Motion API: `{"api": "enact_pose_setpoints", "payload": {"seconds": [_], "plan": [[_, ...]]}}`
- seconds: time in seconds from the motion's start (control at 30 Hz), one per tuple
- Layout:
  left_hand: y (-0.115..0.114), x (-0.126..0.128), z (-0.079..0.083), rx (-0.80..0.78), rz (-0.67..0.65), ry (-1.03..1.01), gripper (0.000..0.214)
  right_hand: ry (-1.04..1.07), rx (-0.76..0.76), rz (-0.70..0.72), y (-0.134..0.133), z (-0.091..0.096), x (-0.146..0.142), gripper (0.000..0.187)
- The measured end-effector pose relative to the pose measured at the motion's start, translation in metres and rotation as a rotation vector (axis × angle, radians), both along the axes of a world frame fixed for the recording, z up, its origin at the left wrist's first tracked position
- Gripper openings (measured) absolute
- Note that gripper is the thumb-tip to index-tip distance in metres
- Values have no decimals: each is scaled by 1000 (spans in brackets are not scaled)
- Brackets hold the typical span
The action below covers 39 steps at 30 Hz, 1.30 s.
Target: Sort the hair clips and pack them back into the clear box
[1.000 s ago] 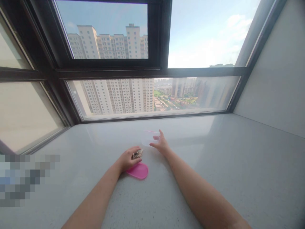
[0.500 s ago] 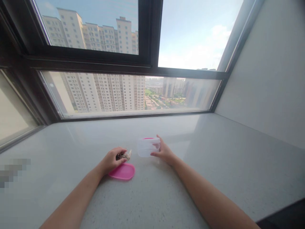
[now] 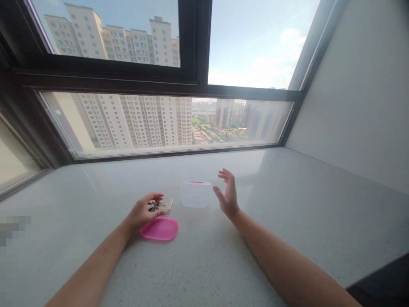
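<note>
My left hand [image 3: 143, 209] is cupped around a small heap of beige and dark clip-like pieces [image 3: 157, 206], thumb and fingers apart. Their exact kind is too small to make out. Two thin pale prongs stick out to the right of the heap. Just in front of that hand, a pink lid [image 3: 160, 229] lies on the sill. A clear plastic box [image 3: 196, 196] with a pink mark near its top stands to the right of the pieces. My right hand [image 3: 228, 194] is raised beside the box, fingers spread, holding nothing and not touching it.
The pale speckled sill [image 3: 198, 268] carries everything. Behind it runs a dark window frame [image 3: 179, 154], with tall buildings outside. A white wall [image 3: 358, 102] closes the right side, and something dark [image 3: 386, 283] shows at the lower right corner.
My right hand has let go of the clear box and moved off to its right. My left fingers have opened a little around the pieces. The view has shifted slightly.
</note>
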<state>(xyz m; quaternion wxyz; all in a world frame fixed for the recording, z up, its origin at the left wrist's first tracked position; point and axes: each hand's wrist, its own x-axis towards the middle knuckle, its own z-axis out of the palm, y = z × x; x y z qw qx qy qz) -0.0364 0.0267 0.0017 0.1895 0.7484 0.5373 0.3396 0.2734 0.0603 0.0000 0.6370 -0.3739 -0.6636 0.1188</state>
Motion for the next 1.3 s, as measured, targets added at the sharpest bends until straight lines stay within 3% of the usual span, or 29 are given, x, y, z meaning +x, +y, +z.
{"api": "enact_pose_setpoints", "payload": {"seconds": [0.17, 0.27, 0.33, 0.4, 0.47, 0.53, 0.63, 0.73, 1.07, 1.3], "plan": [[-2, 4, 2, 218, -23, 32, 43, -92, 170, 96, -36, 16, -19, 46], [-6, 11, 6, 343, -78, 68, 42, -162, 133, 310, -60, 19, -40, 30], [-10, 16, 9, 392, -115, 84, 45, -217, -60, 434, -68, 14, -54, 32], [-14, 21, 12, 428, -146, 111, 47, -238, -372, 556, -68, 4, -66, 38], [-18, 26, 14, 463, -171, 159, 47, -161, -670, 653, -62, -9, -73, 52], [-22, 31, 15, 504, -201, 222, 49, 32, -864, 758, -53, -17, -75, 67], [-29, 41, 16, 557, -269, 306, 52, 253, -961, 972, -44, -20, -72, 69], [-33, 51, 14, 558, -334, 356, 51, 253, -963, 1126, -43, -15, -68, 50], [-33, 50, 14, 486, -406, 300, 70, 222, -1054, 1042, -41, -15, -66, 30], [-28, 43, 14, 447, -375, 277, 50, 199, -1107, 1052, -36, -15, -61, 30]]}}
